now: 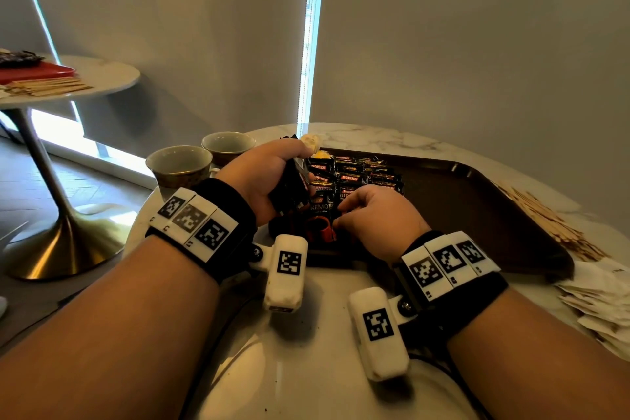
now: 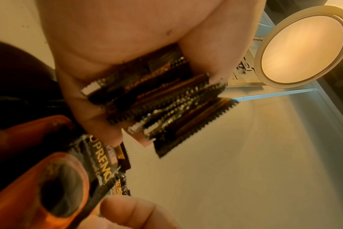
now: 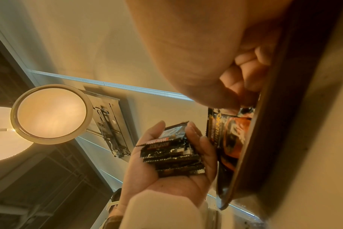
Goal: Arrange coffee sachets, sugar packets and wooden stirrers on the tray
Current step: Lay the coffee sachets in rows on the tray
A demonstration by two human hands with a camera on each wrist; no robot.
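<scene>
My left hand (image 1: 269, 174) grips a stack of black coffee sachets (image 1: 289, 191) on edge, just above the tray's near left corner; the left wrist view shows the stack (image 2: 157, 106) fanned between thumb and fingers. My right hand (image 1: 371, 211) pinches one sachet (image 1: 320, 218), printed with a red cup, that lies on the dark brown tray (image 1: 477, 208). The right wrist view shows this sachet (image 3: 229, 131) under my curled fingers (image 3: 245, 74). Rows of sachets (image 1: 354, 174) lie on the tray's far left. Wooden stirrers (image 1: 545, 225) and white sugar packets (image 1: 600, 303) lie on the table right of the tray.
Two ceramic cups (image 1: 180, 164) (image 1: 226, 143) stand at the marble table's left edge, close to my left hand. A second round table (image 1: 102, 75) at the far left holds a red tray and more stirrers. The tray's right half is bare.
</scene>
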